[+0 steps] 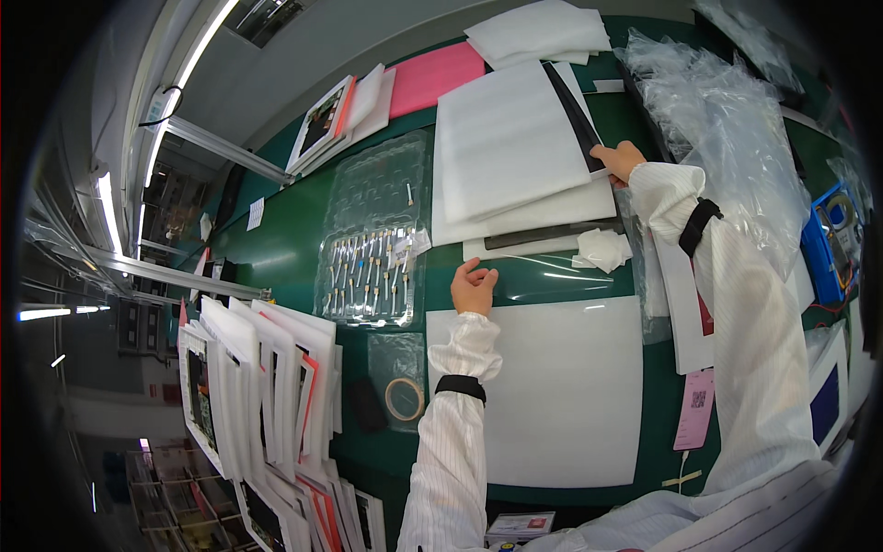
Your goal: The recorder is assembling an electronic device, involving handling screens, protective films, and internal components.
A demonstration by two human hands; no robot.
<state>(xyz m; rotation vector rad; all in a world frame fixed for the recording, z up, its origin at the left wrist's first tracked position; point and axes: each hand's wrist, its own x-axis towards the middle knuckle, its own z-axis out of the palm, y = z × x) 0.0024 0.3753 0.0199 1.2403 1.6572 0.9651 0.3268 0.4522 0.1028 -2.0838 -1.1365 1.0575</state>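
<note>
My right hand [622, 164] is closed on the right edge of a dark flat panel [572, 115], which lies partly under a white foam sheet [501, 138] on a stack. The sheet covers most of the panel, so its full shape is hidden. My left hand [474, 289] hovers by the stack's near edge, loosely curled with thumb and fingers apart, holding nothing. Just beyond it lies a dark strip [552, 234] on white foam. A crumpled white wipe [603, 250] rests at the strip's right end. Closer to me, a white foam sheet [552, 391] lies flat on the green mat.
Left of the stack, a clear plastic tray [372, 189] holds several small cables. Foam-wrapped panels [262, 368] stand in a row at the left. A tape roll [405, 399] sits near them. Clear plastic bags [708, 120] pile up at right, near a blue box [831, 241].
</note>
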